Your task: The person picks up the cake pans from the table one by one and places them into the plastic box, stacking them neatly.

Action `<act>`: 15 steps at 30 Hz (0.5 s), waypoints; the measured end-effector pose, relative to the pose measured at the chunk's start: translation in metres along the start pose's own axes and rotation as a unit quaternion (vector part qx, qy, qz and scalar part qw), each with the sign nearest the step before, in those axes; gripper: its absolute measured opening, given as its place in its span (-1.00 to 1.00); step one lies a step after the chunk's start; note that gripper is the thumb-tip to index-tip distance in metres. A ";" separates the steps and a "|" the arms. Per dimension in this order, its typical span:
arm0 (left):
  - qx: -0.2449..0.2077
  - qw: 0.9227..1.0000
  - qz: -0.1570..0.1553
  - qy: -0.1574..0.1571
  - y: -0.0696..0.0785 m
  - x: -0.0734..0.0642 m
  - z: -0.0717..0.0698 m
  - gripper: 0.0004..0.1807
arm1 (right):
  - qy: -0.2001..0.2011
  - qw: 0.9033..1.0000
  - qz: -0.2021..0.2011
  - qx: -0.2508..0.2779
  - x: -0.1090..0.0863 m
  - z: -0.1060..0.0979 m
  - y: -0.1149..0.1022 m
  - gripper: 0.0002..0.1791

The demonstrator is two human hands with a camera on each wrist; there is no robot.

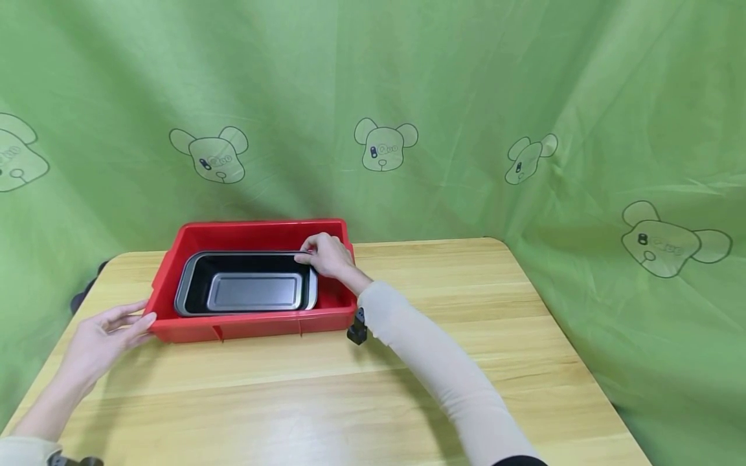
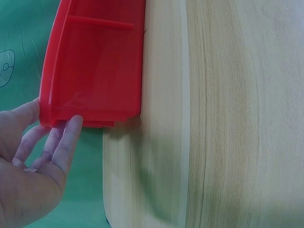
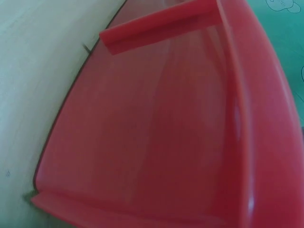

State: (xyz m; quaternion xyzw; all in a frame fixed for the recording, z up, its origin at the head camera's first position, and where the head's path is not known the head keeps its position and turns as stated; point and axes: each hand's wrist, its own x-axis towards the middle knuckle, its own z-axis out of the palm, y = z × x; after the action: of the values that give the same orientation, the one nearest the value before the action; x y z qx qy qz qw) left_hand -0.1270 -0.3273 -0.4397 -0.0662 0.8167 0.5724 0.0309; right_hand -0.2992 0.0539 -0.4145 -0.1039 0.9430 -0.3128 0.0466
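Note:
A red plastic bin (image 1: 259, 327) stands on the wooden table, and a dark metal loaf pan (image 1: 256, 291) lies inside it. My left hand (image 1: 105, 336) grips the bin's rim at the front left corner, thumb on one side and fingers on the other. The left wrist view shows this hand (image 2: 35, 171) at the end of the bin (image 2: 99, 71). Reaching over the bin's right side, my right hand (image 1: 328, 255) pinches the pan's rim near its back right corner. Only the bin's outer wall (image 3: 142, 128) fills the right wrist view; that hand is out of sight there.
The wooden table (image 1: 262, 401) extends in front of the bin and to its right. A green curtain (image 1: 454, 84) with printed bear heads hangs behind and at both sides. Something dark (image 1: 81, 298) shows beyond the table's left edge.

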 end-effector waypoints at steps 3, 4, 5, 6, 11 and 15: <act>0.004 1.000 -0.002 -0.001 0.000 0.000 0.000 -0.65 | -0.005 1.000 -0.003 -0.001 0.001 0.000 0.001 -0.82; 0.005 1.000 -0.002 -0.001 -0.001 0.000 0.000 -0.65 | -0.007 1.000 -0.005 -0.005 0.001 0.000 0.001 -0.82; 0.006 1.000 -0.004 -0.002 -0.001 0.000 0.000 -0.64 | -0.008 1.000 -0.007 -0.008 0.001 0.001 0.002 -0.82; 0.007 1.000 -0.005 -0.002 -0.001 0.000 -0.001 -0.63 | -0.010 1.000 -0.009 -0.010 0.001 0.001 0.002 -0.82; 0.010 1.000 -0.012 -0.004 -0.001 0.001 0.000 -0.57 | -0.016 1.000 -0.013 -0.021 0.001 0.002 0.002 -0.81; 0.007 1.000 -0.017 -0.005 0.000 0.001 0.000 -0.51 | -0.019 0.999 -0.013 -0.033 0.001 0.001 0.002 -0.78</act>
State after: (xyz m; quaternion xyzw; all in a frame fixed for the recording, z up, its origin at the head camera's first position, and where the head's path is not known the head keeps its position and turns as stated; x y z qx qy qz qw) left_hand -0.1281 -0.3274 -0.4402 -0.0773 0.8195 0.5660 0.0449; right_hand -0.3003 0.0548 -0.4170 -0.1230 0.9505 -0.2798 0.0567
